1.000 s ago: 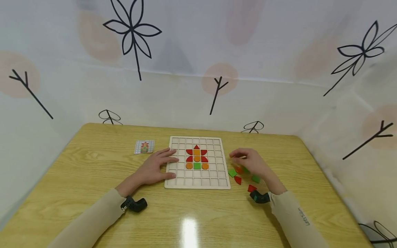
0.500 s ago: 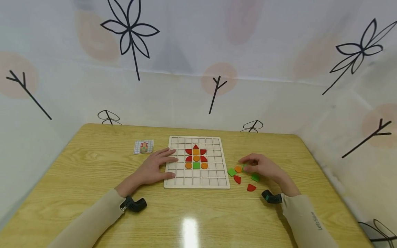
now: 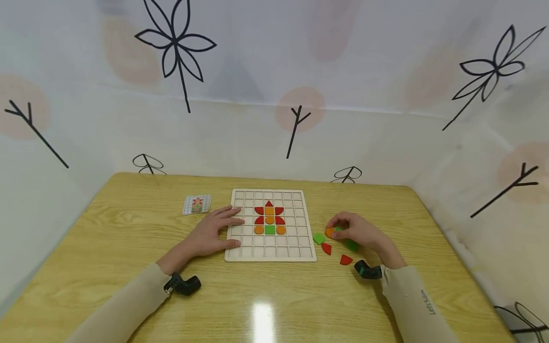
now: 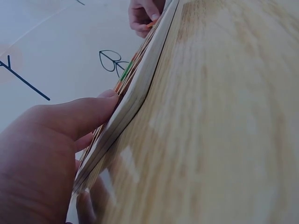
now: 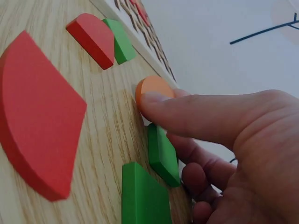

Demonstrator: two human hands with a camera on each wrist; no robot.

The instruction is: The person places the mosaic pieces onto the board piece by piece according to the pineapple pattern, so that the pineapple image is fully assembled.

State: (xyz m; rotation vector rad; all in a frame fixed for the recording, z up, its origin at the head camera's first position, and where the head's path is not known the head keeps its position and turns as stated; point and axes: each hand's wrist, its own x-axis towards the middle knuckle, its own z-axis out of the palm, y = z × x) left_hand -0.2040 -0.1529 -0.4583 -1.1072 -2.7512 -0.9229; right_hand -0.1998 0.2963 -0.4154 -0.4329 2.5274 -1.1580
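Observation:
My right hand (image 3: 358, 233) pinches an orange disc (image 5: 156, 85) between thumb and fingertips, right of the board. Beside its fingers lie a green piece (image 5: 162, 156) and another green piece (image 5: 142, 196). My left hand (image 3: 209, 233) rests on the left edge of the pale wooden grid board (image 3: 271, 259), fingers spread and fairly straight; the left wrist view has its thumb at the board's rim. Set into the grid is a figure made of a red triangle (image 3: 269, 204), red quarter circles, orange discs, an orange square (image 3: 269, 211) and a green square (image 3: 269, 230).
Between board and right hand lie a green square (image 3: 319, 238) and a red quarter circle (image 3: 326, 248); another red quarter circle (image 3: 346, 259) is nearer the front. A printed card (image 3: 197, 205) with a similar figure lies left of the board. A patterned cloth (image 3: 240, 138) hangs behind the table.
My right hand first drew back rightward from near the board, then came down over the loose pieces and took the orange disc. The left hand has stayed on the board.

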